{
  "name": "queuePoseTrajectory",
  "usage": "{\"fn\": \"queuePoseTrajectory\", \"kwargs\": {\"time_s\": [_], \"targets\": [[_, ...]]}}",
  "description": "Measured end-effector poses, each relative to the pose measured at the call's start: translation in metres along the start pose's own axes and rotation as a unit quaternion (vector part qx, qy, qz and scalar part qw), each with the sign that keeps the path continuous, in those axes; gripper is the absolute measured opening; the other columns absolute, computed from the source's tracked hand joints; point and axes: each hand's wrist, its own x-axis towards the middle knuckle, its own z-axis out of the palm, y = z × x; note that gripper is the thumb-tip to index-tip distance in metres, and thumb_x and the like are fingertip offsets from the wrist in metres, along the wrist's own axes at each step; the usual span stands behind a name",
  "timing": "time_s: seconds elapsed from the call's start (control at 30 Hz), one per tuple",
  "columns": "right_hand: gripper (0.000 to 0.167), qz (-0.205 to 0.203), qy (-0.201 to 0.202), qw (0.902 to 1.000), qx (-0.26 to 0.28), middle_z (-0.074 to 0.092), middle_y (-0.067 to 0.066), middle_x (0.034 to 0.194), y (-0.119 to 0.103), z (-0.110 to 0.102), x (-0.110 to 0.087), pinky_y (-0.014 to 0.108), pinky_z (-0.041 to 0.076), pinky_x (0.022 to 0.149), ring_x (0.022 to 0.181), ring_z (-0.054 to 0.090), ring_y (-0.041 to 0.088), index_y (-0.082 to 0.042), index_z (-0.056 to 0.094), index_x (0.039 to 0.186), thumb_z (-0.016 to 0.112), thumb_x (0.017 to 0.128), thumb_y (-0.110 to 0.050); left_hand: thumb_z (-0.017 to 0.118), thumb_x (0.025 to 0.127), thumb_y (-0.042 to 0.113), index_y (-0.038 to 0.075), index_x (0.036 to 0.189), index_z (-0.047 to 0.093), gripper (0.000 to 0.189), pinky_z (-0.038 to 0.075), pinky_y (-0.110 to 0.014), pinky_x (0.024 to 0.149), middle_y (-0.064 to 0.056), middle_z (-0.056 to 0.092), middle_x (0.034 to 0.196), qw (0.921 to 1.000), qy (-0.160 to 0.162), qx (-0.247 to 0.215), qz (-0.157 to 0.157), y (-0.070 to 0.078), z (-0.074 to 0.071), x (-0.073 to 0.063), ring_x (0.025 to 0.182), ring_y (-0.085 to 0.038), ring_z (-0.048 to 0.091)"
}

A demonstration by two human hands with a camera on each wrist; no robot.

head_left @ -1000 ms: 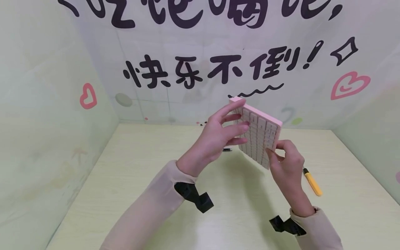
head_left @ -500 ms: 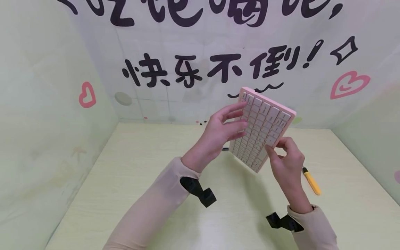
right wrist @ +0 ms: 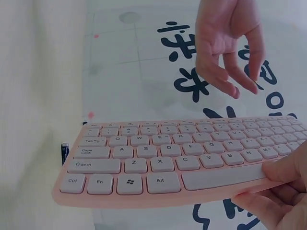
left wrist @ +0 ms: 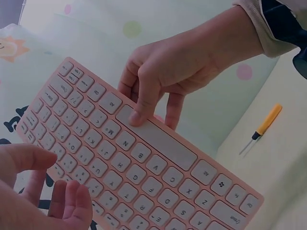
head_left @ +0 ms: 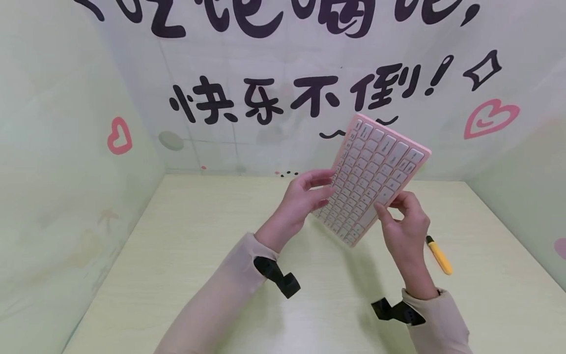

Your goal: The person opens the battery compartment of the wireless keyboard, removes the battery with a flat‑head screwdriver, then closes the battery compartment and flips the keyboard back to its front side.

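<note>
A pink keyboard (head_left: 369,179) with white keys is held up above the table, tilted, its keys facing the head camera. My right hand (head_left: 406,227) pinches its long edge by the space bar, with the thumb (left wrist: 139,117) on the key side. At the opposite long edge is my left hand (head_left: 298,204), its fingers loosely bent. In the right wrist view the left hand (right wrist: 228,48) hangs apart from the keyboard (right wrist: 168,165), with a gap between them and nothing in its fingers.
A screwdriver (head_left: 439,255) with a yellow handle lies on the table (head_left: 185,275), right of my right hand. The right wrist view shows a small black cylinder (right wrist: 65,152) beyond the keyboard's left end. Printed walls (head_left: 265,147) enclose the table's back and sides.
The keyboard has turned in my right hand, from nearly edge-on to showing most of its keys. My left hand has drawn down and slightly left along its edge.
</note>
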Motion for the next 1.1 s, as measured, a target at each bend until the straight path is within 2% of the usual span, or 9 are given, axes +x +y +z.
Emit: {"fn": "queuePoseTrajectory", "kwargs": {"time_s": [0.13,0.3,0.5,0.77,0.93,1.1], "targets": [[0.024,0.01,0.004,0.9999,0.009,0.059,0.009,0.088,0.0,0.0,0.001,0.008,0.045,0.062,0.08,0.056,-0.002,0.01,0.056,0.099,0.066,0.077,0.009,0.059,0.086,0.0,0.005,0.121,0.056,0.036,0.047,-0.035,0.083,-0.012,0.054,0.117,0.9999,0.012,-0.003,-0.011,-0.013,-0.006,0.0,0.097,-0.016,0.053],[0.027,0.012,0.011,0.9995,0.026,0.058,0.002,0.089,0.0,0.0,0.004,0.009,0.046,0.064,0.078,0.057,0.001,0.011,0.054,0.101,0.066,0.077,0.011,0.058,0.087,-0.001,0.004,0.122,0.055,0.035,0.045,-0.037,0.086,-0.014,0.055,0.116,0.9993,0.022,-0.013,-0.026,-0.031,-0.013,-0.002,0.093,-0.016,0.055],[0.031,0.016,0.011,0.9986,0.049,0.057,-0.003,0.09,0.0,0.0,0.005,0.012,0.047,0.064,0.076,0.058,0.005,0.012,0.053,0.104,0.065,0.076,0.013,0.059,0.086,0.0,0.003,0.121,0.056,0.035,0.046,-0.037,0.085,-0.013,0.057,0.114,0.9981,0.039,-0.002,-0.048,-0.054,-0.02,-0.005,0.093,-0.017,0.057],[0.031,0.023,0.01,0.997,0.073,0.058,0.0,0.091,-0.001,-0.001,0.006,0.014,0.049,0.065,0.076,0.059,0.008,0.011,0.054,0.105,0.064,0.076,0.014,0.059,0.084,-0.001,0.002,0.12,0.056,0.037,0.046,-0.039,0.085,-0.014,0.056,0.114,0.9914,0.094,0.006,-0.091,-0.088,-0.026,-0.008,0.091,-0.016,0.056],[0.032,0.031,0.012,0.993,0.113,0.058,0.003,0.092,-0.001,0.0,0.007,0.016,0.05,0.063,0.077,0.059,0.012,0.01,0.054,0.107,0.063,0.076,0.016,0.06,0.08,-0.001,0.001,0.121,0.054,0.042,0.045,-0.041,0.086,-0.019,0.051,0.119,0.9891,0.112,0.002,-0.096,-0.103,-0.028,-0.009,0.095,-0.02,0.054],[0.032,0.043,0.01,0.9848,0.168,0.058,0.008,0.093,-0.002,0.002,0.008,0.02,0.051,0.06,0.078,0.058,0.013,0.007,0.055,0.107,0.061,0.077,0.016,0.061,0.079,-0.002,0.003,0.12,0.053,0.042,0.042,-0.043,0.089,-0.016,0.05,0.12,0.9884,0.124,-0.023,-0.084,-0.108,-0.028,-0.008,0.1,-0.023,0.054]]}}
